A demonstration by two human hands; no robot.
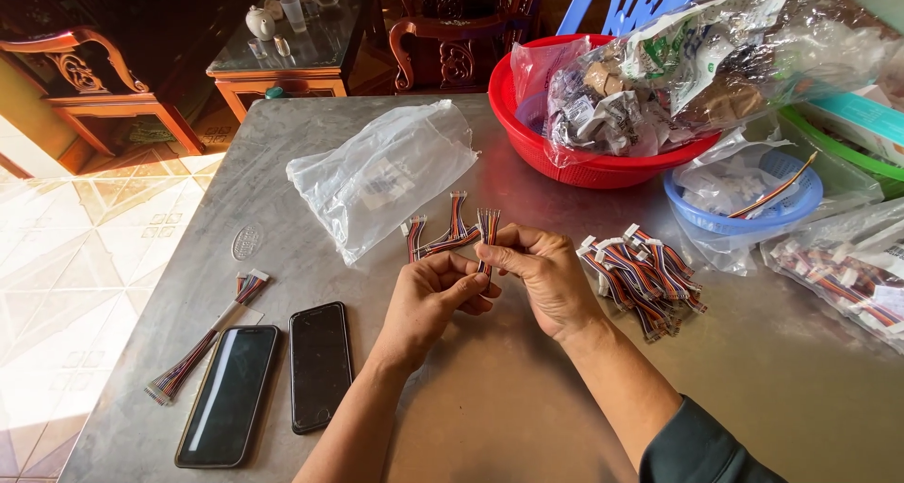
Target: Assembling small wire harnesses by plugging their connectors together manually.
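Both my hands meet over the middle of the grey metal table (527, 389). My right hand (539, 274) pinches a short multicoloured ribbon cable (488, 225) that sticks up from its fingers. My left hand (431, 299) holds the lower end of the same cable, thumb pressed against the right fingers. Two similar short cables (443, 236) with white connectors lie on the table just beyond my hands. A heap of the same cables (645, 274) lies to the right of my right hand.
Two dark phones (318, 365) (229, 395) and a long cable bundle (205, 338) lie at the front left. A clear plastic bag (386, 174) lies behind. A red basin (565, 158), a blue basket (744, 221) and bagged cables (838, 276) crowd the right. Chairs and a glass-topped table stand beyond.
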